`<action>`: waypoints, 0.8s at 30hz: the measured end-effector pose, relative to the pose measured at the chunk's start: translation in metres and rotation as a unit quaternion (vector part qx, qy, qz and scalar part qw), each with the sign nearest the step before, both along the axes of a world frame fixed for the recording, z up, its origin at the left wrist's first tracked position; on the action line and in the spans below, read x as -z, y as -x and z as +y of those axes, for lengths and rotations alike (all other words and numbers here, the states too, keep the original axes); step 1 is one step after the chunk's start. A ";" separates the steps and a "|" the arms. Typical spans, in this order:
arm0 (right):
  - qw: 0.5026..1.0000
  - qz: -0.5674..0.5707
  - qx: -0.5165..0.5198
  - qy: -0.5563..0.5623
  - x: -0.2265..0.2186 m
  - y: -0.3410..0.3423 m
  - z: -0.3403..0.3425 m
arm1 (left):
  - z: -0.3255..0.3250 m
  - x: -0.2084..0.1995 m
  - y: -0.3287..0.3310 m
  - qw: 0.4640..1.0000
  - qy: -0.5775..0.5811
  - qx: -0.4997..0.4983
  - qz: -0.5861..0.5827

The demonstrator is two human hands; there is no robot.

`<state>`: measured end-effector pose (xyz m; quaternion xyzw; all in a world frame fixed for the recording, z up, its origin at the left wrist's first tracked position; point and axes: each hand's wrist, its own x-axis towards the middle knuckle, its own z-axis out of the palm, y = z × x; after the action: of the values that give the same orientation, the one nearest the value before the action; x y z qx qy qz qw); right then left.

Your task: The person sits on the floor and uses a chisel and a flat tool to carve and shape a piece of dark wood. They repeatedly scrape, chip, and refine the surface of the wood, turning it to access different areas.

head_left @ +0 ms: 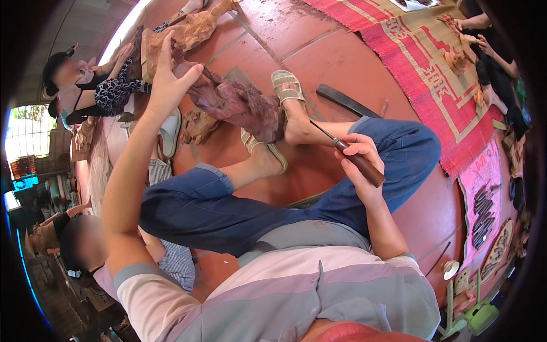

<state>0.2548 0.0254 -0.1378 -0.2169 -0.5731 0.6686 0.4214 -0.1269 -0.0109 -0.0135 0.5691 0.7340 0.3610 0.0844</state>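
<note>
Right of the wooden-handled tool [362,166], pink cloth [485,175] bears letterlike marks [482,164].

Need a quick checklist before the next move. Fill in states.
1. Right hand grip on wood-handled tool: ok, fingers around handle.
2. Left hand on dark red wood piece: cannot tell; at far end, contact unclear.
3. Tool shaft clear of right shin: cannot tell; they overlap in view.
4. Sandaled feet clear of wood piece: not ok, right beside it.
5. Long dark flat object away from hands: ok.
</note>
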 end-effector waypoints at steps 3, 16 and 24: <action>1.000 -0.002 -0.024 -0.011 -0.007 0.007 0.003 | -0.013 -0.002 0.019 0.999 0.011 -0.012 -0.048; 0.998 0.001 -0.038 0.052 0.006 0.026 0.002 | -0.068 0.022 0.064 0.978 -0.010 -0.027 -0.208; 0.997 -0.050 -0.036 -0.037 0.009 0.059 0.014 | -0.082 0.024 0.071 0.964 0.000 -0.079 -0.256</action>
<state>0.1955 0.0398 -0.1467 -0.2137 -0.6249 0.6501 0.3759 -0.1980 -0.0931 -0.0371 0.3984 0.7304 0.5000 0.2404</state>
